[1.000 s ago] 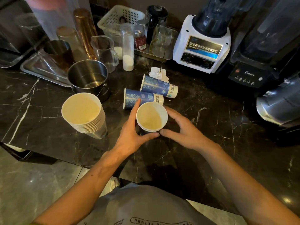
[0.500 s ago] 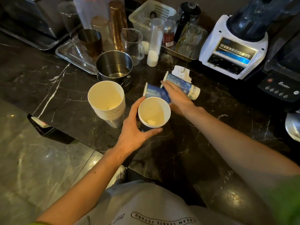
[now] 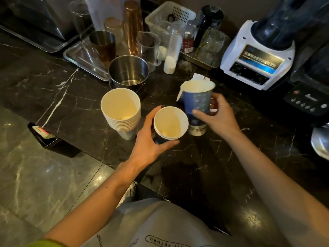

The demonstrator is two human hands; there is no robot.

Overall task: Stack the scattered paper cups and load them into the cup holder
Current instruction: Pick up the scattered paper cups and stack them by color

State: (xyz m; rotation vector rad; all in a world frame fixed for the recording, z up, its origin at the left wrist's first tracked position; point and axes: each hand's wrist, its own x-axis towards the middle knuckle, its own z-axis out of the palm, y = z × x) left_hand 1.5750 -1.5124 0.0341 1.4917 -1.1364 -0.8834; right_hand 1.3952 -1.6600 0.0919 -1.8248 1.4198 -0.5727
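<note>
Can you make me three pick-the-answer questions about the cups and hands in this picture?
1. Where is the tall cup stack?
A) left of the left hand
B) inside the white basket
C) on the floor

2. What colour is the outside of the cup in the right hand?
A) red
B) blue
C) green

3. How is the cup in the left hand standing?
A) upside down
B) flat on its side
C) mouth up

Answers: 1 A, it stands on the counter there; 2 B, blue print shows; 3 C, its inside shows.

The left hand (image 3: 149,139) grips a small nested blue paper cup stack (image 3: 170,124); the right hand (image 3: 219,115) holds an upright blue paper cup (image 3: 196,102) beside it.
</note>
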